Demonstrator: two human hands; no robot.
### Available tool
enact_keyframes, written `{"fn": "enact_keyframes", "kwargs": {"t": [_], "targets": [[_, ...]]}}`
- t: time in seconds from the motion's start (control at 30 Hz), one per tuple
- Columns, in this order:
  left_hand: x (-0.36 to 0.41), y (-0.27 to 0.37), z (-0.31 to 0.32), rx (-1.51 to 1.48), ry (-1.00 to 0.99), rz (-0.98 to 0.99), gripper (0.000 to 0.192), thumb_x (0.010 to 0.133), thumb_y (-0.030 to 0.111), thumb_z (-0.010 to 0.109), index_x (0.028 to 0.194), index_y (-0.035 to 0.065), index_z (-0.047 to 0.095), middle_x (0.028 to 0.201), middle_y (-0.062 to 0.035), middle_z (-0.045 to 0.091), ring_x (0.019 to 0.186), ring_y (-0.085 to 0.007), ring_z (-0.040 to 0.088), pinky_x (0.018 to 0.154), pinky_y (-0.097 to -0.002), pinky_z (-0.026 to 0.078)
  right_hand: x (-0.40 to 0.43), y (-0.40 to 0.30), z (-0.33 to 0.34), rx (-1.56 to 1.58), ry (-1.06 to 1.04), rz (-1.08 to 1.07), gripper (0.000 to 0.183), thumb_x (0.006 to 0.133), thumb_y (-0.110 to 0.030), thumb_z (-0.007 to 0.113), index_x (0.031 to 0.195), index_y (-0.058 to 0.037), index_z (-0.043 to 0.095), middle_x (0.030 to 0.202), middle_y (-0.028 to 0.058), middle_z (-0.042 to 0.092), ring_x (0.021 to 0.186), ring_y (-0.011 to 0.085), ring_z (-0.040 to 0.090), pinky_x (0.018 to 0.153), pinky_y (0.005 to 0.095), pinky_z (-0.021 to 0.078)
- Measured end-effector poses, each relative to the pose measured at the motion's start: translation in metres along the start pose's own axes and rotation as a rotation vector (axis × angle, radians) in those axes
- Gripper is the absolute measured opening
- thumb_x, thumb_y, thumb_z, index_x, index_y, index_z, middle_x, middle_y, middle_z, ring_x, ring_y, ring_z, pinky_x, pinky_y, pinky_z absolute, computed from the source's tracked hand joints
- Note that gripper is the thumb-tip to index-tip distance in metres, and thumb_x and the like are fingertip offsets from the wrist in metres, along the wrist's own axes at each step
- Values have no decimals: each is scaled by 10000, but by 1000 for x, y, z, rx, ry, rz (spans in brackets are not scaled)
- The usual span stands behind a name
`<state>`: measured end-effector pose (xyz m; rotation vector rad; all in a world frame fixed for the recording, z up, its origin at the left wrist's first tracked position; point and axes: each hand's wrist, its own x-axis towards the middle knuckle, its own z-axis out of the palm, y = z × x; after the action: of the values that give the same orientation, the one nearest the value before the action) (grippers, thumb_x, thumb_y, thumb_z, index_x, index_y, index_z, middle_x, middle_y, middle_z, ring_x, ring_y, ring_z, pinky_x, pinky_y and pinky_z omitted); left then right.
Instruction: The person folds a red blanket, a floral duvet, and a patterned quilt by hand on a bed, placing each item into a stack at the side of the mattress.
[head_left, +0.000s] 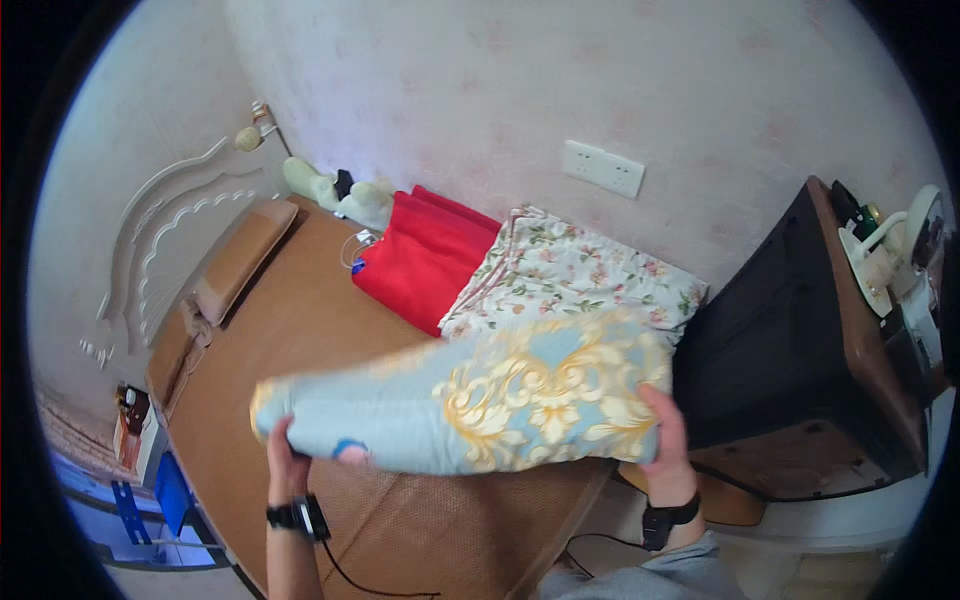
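A folded light-blue cloth with yellow and cream scrollwork (555, 390) is held up above the bed, slightly blurred. My left hand (287, 457) grips its narrower left end, thumb on the near face. At its right end my right hand (666, 431) holds the edge, thumb in front; the other fingers are hidden behind. Beyond the cloth, a folded white floral fabric (592, 274) lies against the wall, partly covered from view. A folded red fabric (431, 259) rests on the bed beside it, touching the floral one. Each wrist wears a black strap, the left one with a device and cable.
The bed has a brown mat (300, 315), a brown pillow (247, 259) and a white carved headboard (187, 217). A dark cabinet (780, 337) stands close at right, with a round mirror (926, 225) on it. Light stuffed items (367, 202) lie by the wall. A cable hangs near the right hand.
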<state>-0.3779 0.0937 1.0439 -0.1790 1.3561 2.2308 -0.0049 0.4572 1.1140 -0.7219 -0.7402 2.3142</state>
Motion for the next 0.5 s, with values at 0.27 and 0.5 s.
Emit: {"fn": "enact_keyframes", "kwargs": {"t": [0.27, 0.5], "targets": [[114, -55, 231, 86, -340, -53, 499, 897, 256, 591, 1281, -24, 442, 1231, -145, 553, 1113, -271, 543, 990, -399, 423, 9, -68, -75, -106, 100, -442, 554, 842, -244, 573, 1305, 31, 440, 1263, 154, 540, 1142, 279, 545, 976, 402, 435], [141, -243, 164, 602, -387, -158, 247, 853, 130, 618, 1033, 27, 484, 797, -50, 584, 669, -154, 589, 562, -282, 500, 109, 40, -230, -1173, 870, -417, 737, 805, -267, 685, 1362, 52, 323, 1228, 235, 529, 1119, 366, 531, 952, 422, 421]]}}
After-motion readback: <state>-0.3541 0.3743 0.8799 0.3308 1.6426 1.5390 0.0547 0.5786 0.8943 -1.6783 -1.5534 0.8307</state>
